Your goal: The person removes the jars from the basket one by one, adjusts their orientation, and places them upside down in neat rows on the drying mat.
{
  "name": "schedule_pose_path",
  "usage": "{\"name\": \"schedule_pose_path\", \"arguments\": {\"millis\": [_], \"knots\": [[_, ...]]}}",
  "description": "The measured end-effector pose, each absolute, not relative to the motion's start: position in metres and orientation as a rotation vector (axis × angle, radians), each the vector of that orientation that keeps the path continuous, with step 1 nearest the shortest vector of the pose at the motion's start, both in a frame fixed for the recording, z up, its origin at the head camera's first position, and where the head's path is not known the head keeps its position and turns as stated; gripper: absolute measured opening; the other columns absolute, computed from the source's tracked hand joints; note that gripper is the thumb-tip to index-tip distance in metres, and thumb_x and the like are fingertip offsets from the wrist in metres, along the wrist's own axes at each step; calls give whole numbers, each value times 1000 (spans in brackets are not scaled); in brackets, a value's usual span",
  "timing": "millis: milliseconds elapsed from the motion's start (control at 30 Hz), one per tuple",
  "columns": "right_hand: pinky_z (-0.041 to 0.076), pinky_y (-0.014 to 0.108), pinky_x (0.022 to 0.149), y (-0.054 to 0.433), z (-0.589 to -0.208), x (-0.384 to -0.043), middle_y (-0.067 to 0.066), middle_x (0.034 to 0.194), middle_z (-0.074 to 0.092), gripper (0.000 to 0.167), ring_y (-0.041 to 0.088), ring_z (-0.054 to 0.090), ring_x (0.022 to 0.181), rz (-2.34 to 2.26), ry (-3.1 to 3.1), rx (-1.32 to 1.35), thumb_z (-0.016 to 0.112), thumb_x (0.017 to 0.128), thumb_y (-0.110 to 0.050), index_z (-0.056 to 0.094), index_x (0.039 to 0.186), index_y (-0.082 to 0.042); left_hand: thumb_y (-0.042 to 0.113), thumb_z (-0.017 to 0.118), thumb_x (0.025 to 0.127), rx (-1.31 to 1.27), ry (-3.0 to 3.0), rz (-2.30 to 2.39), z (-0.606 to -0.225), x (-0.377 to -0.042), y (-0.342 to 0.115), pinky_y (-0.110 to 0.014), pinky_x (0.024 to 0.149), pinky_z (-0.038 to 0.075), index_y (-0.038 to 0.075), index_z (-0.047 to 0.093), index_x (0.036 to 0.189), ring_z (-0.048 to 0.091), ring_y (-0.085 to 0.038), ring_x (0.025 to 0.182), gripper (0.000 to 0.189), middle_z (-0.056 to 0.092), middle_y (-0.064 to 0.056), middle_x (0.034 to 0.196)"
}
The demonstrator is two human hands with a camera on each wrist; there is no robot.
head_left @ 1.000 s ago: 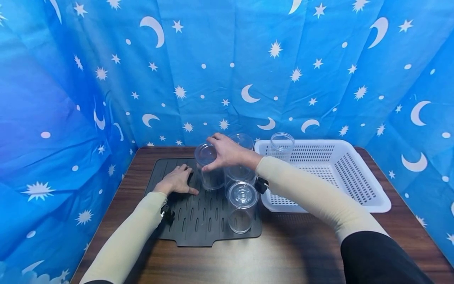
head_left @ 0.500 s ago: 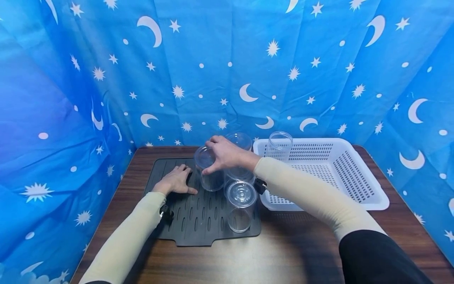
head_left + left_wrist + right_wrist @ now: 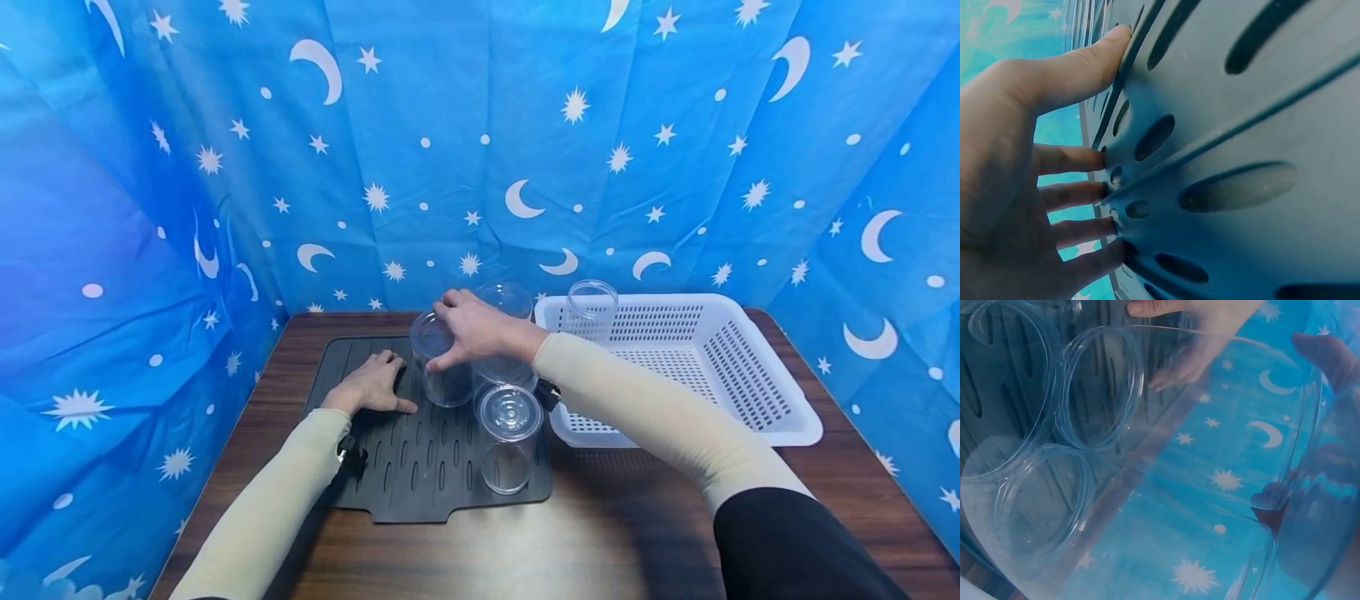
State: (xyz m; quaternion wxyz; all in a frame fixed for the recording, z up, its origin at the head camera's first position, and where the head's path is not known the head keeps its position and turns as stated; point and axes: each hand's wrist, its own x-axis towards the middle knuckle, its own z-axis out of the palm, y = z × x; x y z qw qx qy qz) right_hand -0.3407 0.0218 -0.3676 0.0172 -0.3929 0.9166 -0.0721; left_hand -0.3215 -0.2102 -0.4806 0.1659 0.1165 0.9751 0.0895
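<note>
My right hand (image 3: 480,329) grips the top of a clear, round jar (image 3: 447,387) standing upright near the back of the dark grey mat (image 3: 408,500). To the left, my left hand (image 3: 369,385) rests on the mat with its fingers spread; in the left wrist view, the fingertips and thumb (image 3: 1094,59) touch the slotted surface. A taller clear jar (image 3: 507,296) stands behind the right hand, partly hidden by it. Closer to me, a small clear jar (image 3: 510,450) sits at the mat's right side. Round rims (image 3: 1138,387) of jars cluster close together in the right wrist view.
A white perforated basket (image 3: 798,421) stands at the right, with another clear jar (image 3: 592,310) upright at its back left corner. Blue curtain (image 3: 480,100) walls border the wooden table (image 3: 600,533) at the back and sides.
My right hand and its jar have shifted very slightly toward me. My left hand has stayed on the mat. The other jars and the basket have kept their places.
</note>
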Motion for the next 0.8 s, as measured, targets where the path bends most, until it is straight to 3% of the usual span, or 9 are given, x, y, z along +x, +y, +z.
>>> {"name": "schedule_pose_path", "arguments": {"millis": [800], "knots": [[35,47,113,38,-355,-337,16,154,33,110,32,30,143,-432,2850,-1177,66,73,-74,29,153,-8,59,76,76,333,2773,286,-480,-320,-211,-60,110,32,5,35,151,25,-40,144,101,26,-19,156]]}}
